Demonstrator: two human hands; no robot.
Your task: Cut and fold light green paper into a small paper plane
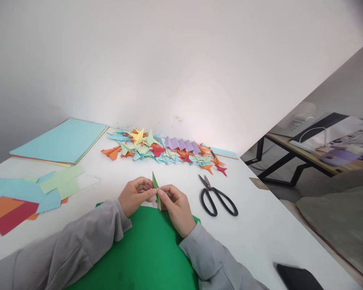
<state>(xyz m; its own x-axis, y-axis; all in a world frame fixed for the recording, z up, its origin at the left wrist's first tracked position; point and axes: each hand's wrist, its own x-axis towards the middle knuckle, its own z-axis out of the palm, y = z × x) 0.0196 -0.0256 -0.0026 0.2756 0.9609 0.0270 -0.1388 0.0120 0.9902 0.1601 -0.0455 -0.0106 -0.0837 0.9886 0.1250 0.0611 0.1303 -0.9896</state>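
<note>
Paper piece [155, 181], green and folded narrow, is standing near upright between the two hands, over the near middle of the bench [245, 229]; left hand [134, 197] is pinching it from the left, thumb and forefinger pressed on its lower part, other fingers curling in; right hand [176, 205] is pinching it from the right with thumb and forefinger, fingertips of both hands meeting close at the paper; grey sleeves [81, 245] are covering both forearms; large green sheet [139, 253], paper or cloth, cannot tell, is spreading below the hands and arms; scissors [209, 187] with black handles are lying right of the right hand, blades slightly parted and pointing toward the wall [181, 60]; heap of folded paper shapes [157, 151], mixed blue, orange, yellow, green and red, is sitting beyond the hands near the wall; purple zigzag paper [181, 144] is resting on that heap; stack of sheets [60, 141], light blue on top, is lying at far left; loose cut pieces [51, 197], blue, green, orange and red, are overlapping in front of the stack; black flat object [298, 278] is lying at the near right, partly out of view; second table [308, 155] is standing off to the right, carrying a white bag [345, 137] with blurred lettering; grey cushion-like seat [332, 217] is sitting in front of it.
</note>
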